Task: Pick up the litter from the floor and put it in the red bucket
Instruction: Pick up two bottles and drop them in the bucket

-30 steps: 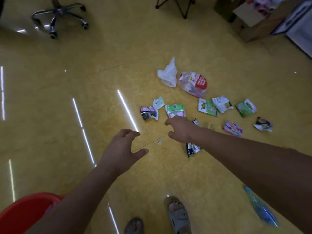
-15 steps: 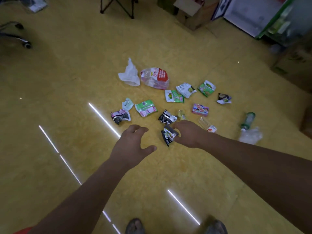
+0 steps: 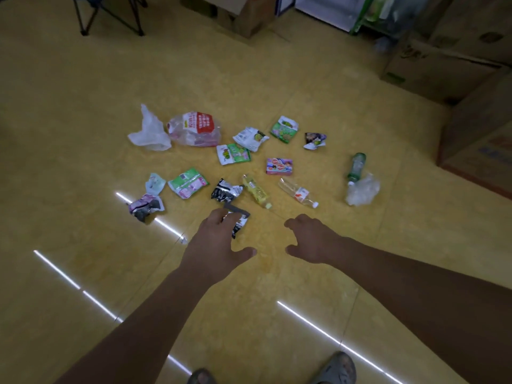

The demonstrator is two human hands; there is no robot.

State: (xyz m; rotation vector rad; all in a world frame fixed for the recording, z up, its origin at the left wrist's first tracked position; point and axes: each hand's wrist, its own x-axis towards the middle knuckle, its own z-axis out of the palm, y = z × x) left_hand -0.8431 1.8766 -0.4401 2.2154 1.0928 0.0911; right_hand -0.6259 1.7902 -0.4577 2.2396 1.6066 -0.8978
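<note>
Both arms are extended forward and downward, bare to the frame edge. The left forearm (image 3: 155, 314) enters from the lower left; the right forearm (image 3: 415, 289) enters from the right edge.

Left hand (image 3: 214, 242): palm down, back of hand toward the camera, thumb spread wide toward the right. The fingers (image 3: 219, 217) bend downward and away, tips hidden, so contact cannot be determined.

Right hand (image 3: 314, 241): palm down, level with the left hand and apart from it. Fingers loosely curled, thumb angled inward, nothing held.
</note>
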